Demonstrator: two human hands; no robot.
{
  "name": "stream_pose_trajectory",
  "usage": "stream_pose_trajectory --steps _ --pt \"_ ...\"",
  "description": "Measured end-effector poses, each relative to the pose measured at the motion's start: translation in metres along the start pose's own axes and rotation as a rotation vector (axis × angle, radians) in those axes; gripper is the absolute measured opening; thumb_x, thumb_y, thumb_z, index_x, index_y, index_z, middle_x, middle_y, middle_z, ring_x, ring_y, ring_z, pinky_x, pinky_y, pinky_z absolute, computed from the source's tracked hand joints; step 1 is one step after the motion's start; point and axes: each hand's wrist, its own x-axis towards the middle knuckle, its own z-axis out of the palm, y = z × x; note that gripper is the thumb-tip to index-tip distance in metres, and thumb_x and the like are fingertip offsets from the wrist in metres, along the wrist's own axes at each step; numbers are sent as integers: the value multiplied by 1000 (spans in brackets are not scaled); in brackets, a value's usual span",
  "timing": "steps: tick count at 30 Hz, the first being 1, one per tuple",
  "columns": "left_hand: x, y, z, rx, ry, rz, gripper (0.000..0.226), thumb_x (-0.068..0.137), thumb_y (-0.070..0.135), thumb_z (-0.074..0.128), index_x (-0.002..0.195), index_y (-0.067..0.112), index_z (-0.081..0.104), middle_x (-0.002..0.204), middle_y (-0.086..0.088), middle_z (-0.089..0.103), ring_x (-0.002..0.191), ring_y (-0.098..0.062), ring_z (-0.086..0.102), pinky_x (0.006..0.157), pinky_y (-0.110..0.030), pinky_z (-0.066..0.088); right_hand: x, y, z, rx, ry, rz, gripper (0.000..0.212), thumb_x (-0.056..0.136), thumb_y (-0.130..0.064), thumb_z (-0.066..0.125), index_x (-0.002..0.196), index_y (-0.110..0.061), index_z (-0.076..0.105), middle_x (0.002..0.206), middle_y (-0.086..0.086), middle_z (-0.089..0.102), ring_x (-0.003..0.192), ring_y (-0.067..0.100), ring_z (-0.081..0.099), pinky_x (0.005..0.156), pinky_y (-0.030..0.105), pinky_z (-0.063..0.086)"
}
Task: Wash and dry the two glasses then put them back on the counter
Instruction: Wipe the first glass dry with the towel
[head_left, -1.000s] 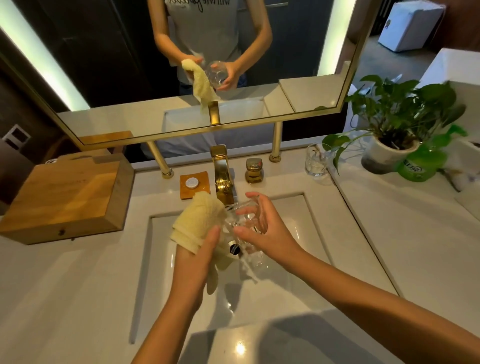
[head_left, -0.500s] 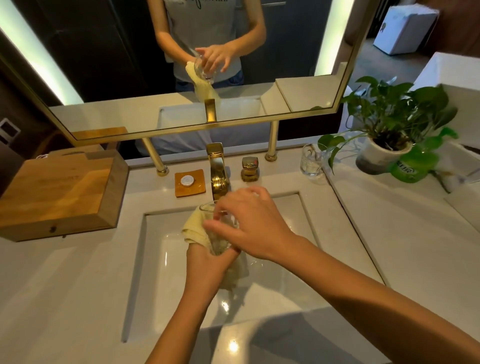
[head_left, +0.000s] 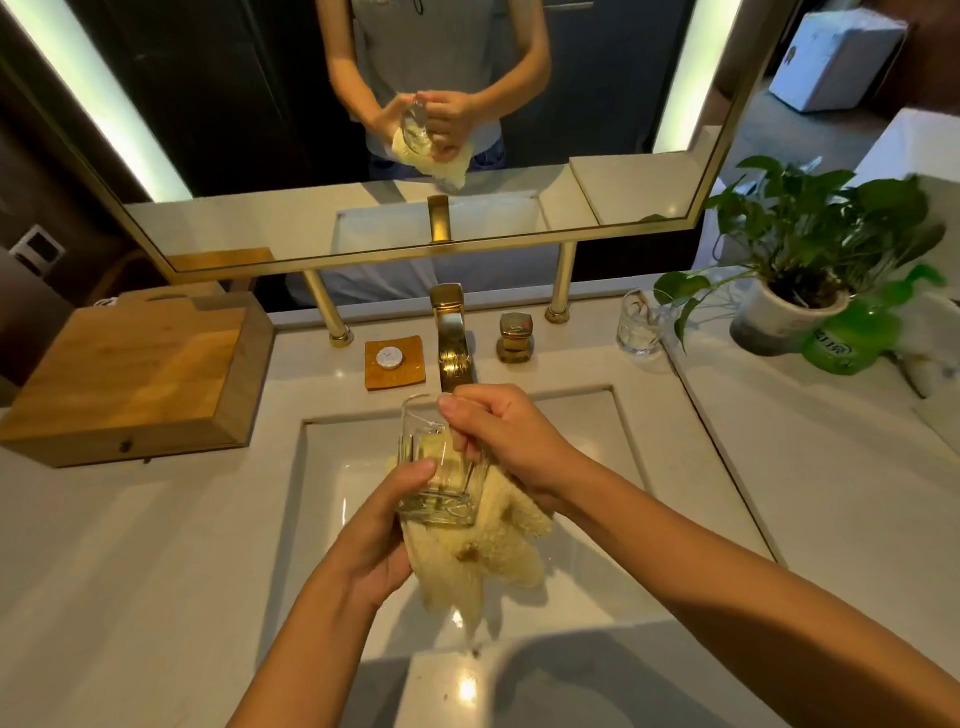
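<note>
Dim warm room, bright light strips (head_left: 93, 98) flanking mirror, countertop (head_left: 810, 483) glare spots, wide-angle edge distortion

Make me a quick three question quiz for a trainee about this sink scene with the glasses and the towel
1. True or false: the glass in the person's hands is over the sink.
2. What sits behind that glass? A) the yellow towel B) a sponge C) a brush
3. Fill in: the second glass stands on the counter beside the potted ____.

Key:
1. True; the left hand is at its base and the right hand at its rim.
2. A
3. plant
</note>
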Motion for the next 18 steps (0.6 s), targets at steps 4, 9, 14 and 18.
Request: stream_pose_trajectory --steps 4,9,14,18 --pt "1 8 1 202 80 33 62 36 27 92 93 12 73 84 -10 74 76 -23 72 59 -30 58 2 -1 -5 -33 8 71 35 99 -19 49 66 -13 58 58 -9 56 55 1 51 60 12 45" --pt "9 1 3 980 299 223 46 69 18 80 106 30 56 92 6 67 86 -11 65 71 -28 57 10 -7 -7 -436 -155 136 50 95 -40 53 62 -5 65 58 2 60 58 12 56 70 29 48" --pt "7 7 4 744 173 124 46 73 6 77 110 20 55 92 -2 67 75 -5 68 64 -20 55 10 -7 -5 -348 -138 81 42 96 -23 55 58 -6 61 53 1 56 55 12 53 63 19 47" --pt "3 8 -12 193 -45 -72 53 51 21 89 98 11 68 84 -8 74 78 -19 72 68 -31 58 3 -2 -2 -152 -119 48 38 95 -19 57 59 -8 59 52 -5 54 53 9 50 58 15 45"
